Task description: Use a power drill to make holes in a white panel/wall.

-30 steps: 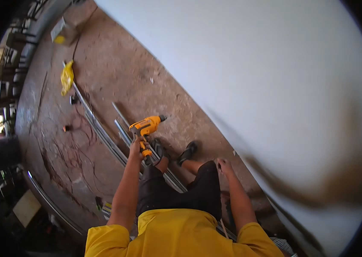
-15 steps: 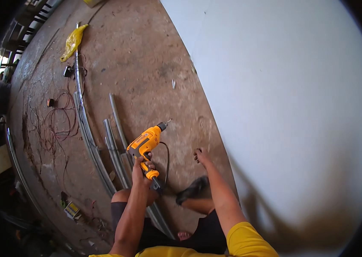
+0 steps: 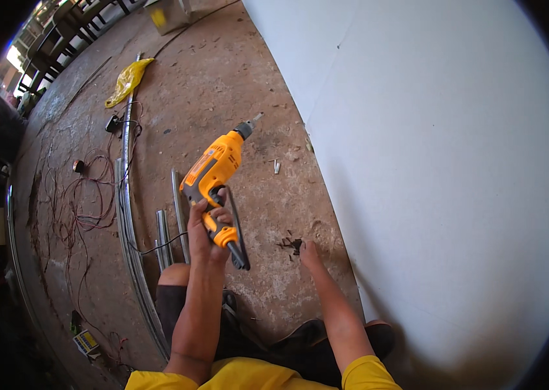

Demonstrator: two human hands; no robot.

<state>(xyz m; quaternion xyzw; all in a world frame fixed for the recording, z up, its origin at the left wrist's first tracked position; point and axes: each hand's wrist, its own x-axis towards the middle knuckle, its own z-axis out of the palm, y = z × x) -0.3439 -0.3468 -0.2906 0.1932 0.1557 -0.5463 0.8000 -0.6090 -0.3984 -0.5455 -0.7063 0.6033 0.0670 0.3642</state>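
Fingers clamped round an orange drill (image 3: 216, 159), the left hand (image 3: 204, 239) has a small yellow-and-white box (image 3: 86, 342) well left of those fingers, then a crumpled yellow bag (image 3: 129, 82) and pale container (image 3: 169, 19) farther ahead, contents hidden from me. Rightward, the right hand (image 3: 309, 252) has its fingertips touching or just beside small dark pieces (image 3: 296, 246); pinched or parted, I can't tell.

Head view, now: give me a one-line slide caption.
Left hand grips an orange drill; right hand is at small dark pieces on the floor, beside a white panel.
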